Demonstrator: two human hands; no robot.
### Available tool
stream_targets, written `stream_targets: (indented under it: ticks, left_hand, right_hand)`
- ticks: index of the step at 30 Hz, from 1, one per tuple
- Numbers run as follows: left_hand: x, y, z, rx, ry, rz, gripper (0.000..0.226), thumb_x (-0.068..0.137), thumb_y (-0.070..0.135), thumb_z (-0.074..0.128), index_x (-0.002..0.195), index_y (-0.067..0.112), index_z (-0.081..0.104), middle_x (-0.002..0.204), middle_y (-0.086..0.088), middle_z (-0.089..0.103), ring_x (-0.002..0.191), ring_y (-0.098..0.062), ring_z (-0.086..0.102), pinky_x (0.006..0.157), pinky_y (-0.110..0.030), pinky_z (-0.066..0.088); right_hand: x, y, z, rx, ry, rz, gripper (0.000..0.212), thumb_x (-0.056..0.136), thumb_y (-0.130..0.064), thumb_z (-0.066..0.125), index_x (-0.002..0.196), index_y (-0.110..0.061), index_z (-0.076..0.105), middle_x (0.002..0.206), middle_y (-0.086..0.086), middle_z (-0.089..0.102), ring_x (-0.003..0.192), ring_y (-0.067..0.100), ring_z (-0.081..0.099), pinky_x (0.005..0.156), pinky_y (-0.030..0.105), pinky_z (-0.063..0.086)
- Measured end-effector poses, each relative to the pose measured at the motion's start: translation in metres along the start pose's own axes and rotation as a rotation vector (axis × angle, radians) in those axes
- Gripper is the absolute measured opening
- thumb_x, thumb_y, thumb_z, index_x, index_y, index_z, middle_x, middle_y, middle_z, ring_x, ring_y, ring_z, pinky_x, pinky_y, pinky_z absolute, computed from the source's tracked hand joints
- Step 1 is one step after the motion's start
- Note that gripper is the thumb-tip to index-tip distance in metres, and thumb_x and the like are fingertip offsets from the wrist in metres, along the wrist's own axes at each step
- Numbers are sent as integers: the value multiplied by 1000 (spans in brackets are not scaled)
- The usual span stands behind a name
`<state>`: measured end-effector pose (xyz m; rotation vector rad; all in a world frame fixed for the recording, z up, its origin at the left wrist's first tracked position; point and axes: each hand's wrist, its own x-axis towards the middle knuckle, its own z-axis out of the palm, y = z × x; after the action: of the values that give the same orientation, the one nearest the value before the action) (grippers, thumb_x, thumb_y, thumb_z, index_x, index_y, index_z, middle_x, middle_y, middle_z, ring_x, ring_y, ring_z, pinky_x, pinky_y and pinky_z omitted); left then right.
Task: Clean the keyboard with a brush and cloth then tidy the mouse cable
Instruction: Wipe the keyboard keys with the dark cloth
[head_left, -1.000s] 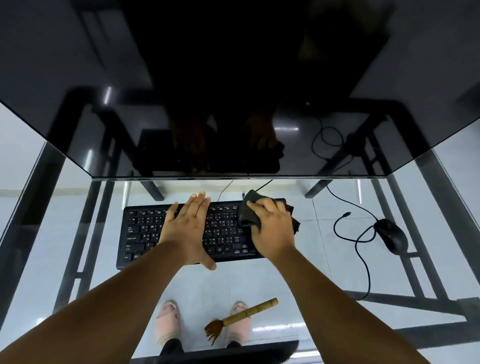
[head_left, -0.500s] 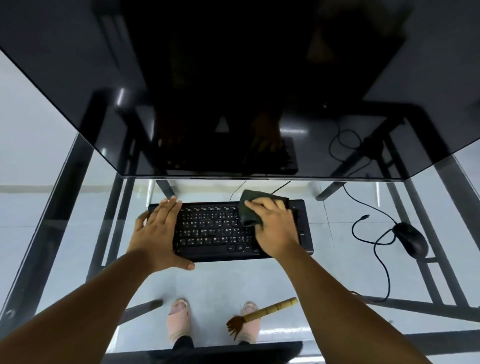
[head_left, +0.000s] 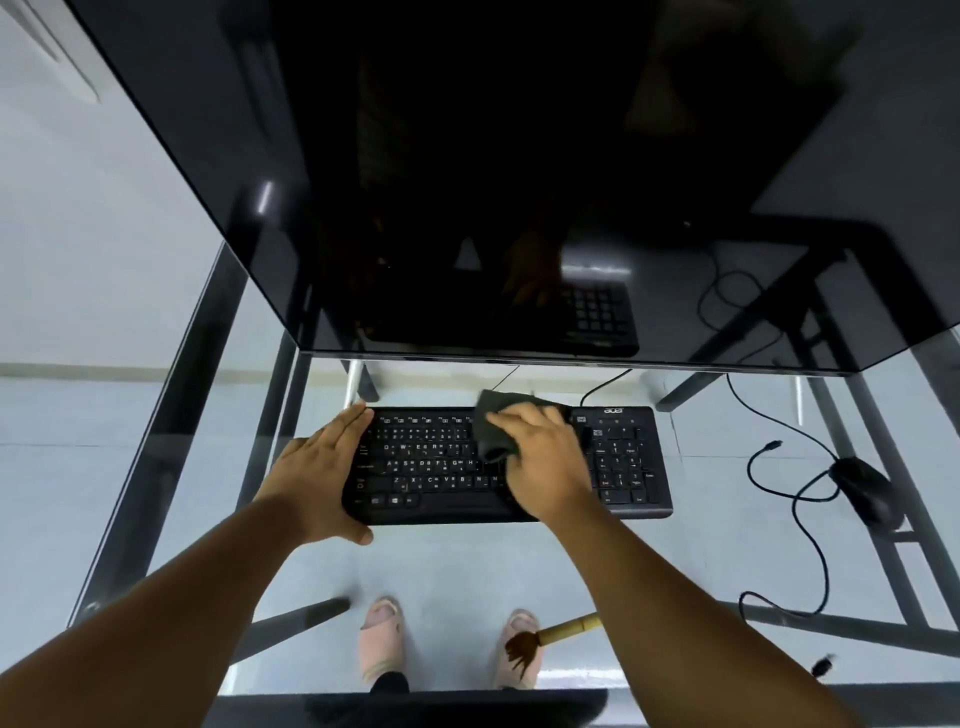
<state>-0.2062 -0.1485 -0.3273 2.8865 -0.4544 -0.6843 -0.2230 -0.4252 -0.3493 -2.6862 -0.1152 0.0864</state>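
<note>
- Brush (head_left: 550, 640) lies on the glass near the table's front edge, handle pointing right, untouched.
- Left hand (head_left: 318, 480), flat and relaxed, braces the keyboard's (head_left: 631, 467) left end.
- Right hand (head_left: 545, 467) clutches the cloth (head_left: 493, 428) mid-keyboard; its long axis runs left-right (unwiped keys probably leftward).
- Mouse (head_left: 865, 493) sits far right, nearer the right hand.

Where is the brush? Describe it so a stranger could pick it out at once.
Start at the black keyboard in the middle of the glass desk and come straight toward the near edge. Just inside the right forearm lies the brush, partly hidden by it. It is the only pale bamboo-handled thing here, with dark brown bristles fanning toward the near left.
</note>
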Motion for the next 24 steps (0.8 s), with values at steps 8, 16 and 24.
stream_targets:
  ticks: [8, 16, 24]
  left_hand:
    - [-3, -16, 6, -8, 66, -14, 144, 47, 74, 77, 154, 25, -5, 162, 11, -6, 147, -12, 15, 118, -33, 9]
    - [-2, -39, 13, -74, 17, 61, 142, 52, 65, 82, 153, 33, -12, 163, 12, 1, 147, -14, 18, 118, -36, 16]
    - [3, -51, 14, -99, -12, 123, 137, 57, 60, 83, 152, 36, -13, 163, 12, 2, 148, -13, 17, 117, -37, 19]
  right_hand:
    - [8, -20, 8, -40, 102, 334, 54, 84, -15, 55, 138, -25, 52, 133, -7, 50, 115, 23, 41, 93, 38, 40]
    - [-16, -43, 29, -33, -211, -254, 74, 71, -2, 53, 139, -31, 51, 138, -12, 49, 124, 19, 38, 95, 39, 38]
    - [-27, -66, 38, -84, -163, -241, 66, 71, -10, 56, 131, -37, 56, 132, -12, 52, 119, 20, 41, 88, 37, 37]
